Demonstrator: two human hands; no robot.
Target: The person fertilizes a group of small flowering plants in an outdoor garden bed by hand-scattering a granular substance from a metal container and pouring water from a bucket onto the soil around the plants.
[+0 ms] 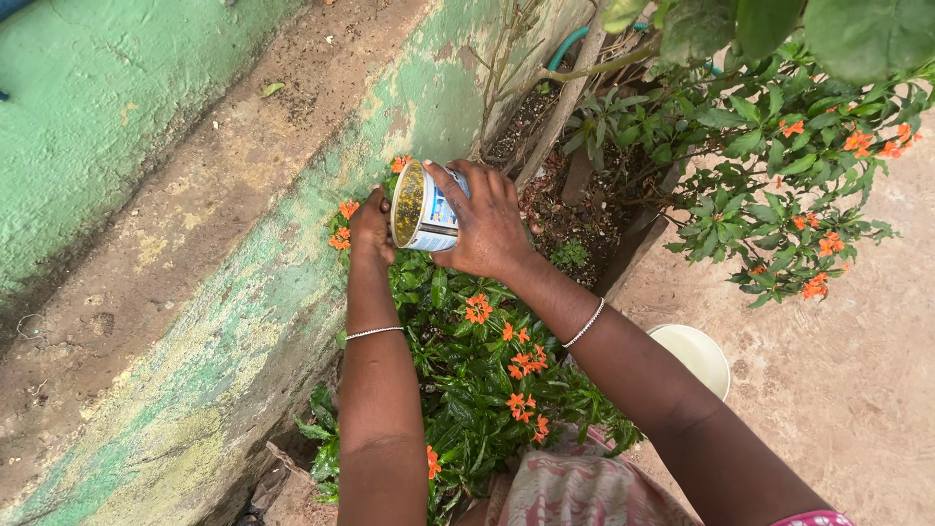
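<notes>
1. Seen nearest, at the bottom edge: pink patterned cloth (575, 492) over the lap, with both bare arms reaching forward above it.
2. Worn on each wrist: a thin bangle (375, 332).
3. Stretched out low over a plant (467, 390) of dark leaves and orange flowers (477, 310), rooted close against the wall. Judged to be why the arms ran so far forward and downward.
4. Pushed in among the leaves, between tub and wall: the left hand (371, 226), just beside a few orange blooms. Fingers looked curled, but lay mostly hidden behind the tub. Could not tell whether anything was pinched.
5. Clasped round the tub: the right hand (487, 229), fingers spread over its side and thumb below. Gripped by the body and not the rim, seemingly to leave the mouth clear.
6. Held in the air above the plant, tipped on its side: a small white tub (421, 209), mouth turned toward the left hand and touching or just beside it. Showed yellow-green bits inside. Tilted, by the look of it, to bring the opening to that hand without spilling.
7. Left on the bare ground to the right, partly hidden by the right forearm: a white bowl (696, 356), well apart from both hands.
8. Ran along the left: the wall (224, 292), its green paint worn.
9. Stood farther off, to the right: a shrub (779, 195) with more orange flowers, and behind it a green hose (565, 44).
</notes>
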